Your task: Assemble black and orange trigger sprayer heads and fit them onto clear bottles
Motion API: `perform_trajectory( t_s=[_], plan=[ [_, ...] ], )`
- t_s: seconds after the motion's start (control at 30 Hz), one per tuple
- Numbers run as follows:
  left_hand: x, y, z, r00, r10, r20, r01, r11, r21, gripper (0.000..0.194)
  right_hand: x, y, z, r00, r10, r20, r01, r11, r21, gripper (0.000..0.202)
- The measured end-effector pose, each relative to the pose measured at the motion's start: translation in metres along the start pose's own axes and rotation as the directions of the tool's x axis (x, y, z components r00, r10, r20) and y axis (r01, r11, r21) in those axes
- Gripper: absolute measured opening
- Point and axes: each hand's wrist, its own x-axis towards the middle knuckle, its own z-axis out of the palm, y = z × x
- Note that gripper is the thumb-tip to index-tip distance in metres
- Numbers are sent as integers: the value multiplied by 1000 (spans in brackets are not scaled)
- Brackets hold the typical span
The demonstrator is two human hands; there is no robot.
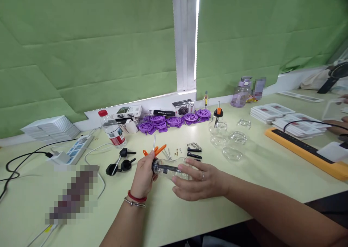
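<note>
A clear glass jar lies on its side between my hands, just above the table. My right hand wraps its fingers around the base end. My left hand grips the black lid at the mouth, and a black rod from the lid runs inside the jar. A metal shaft and an orange piece stick up by my left fingers; how they join the lid is hidden. Beyond the jar lie black tubes, springs, metal pins and tiny brass parts.
Black knobbed parts lie left of my hands. A red-capped bottle, purple wheel-shaped parts and boxes line the back. Several glass jars stand or lie right, one with an orange-and-black top. Farther right are an orange-edged tool, stacked cards and another person's hand.
</note>
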Motion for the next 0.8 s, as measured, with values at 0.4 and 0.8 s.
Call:
perform_trajectory(
  t_s=[0.4, 0.8],
  plan=[
    [-9, -3, -6, 910, 413, -21, -398, 889, 228, 33, -1, -1, 2, 849, 521, 87, -356, 444, 822, 55],
    [-1, 14, -9, 920, 264, -290, -299, 951, -82, 35, -80, -2, -2, 694, 74, -716, -245, 960, -138, 44]
  ],
)
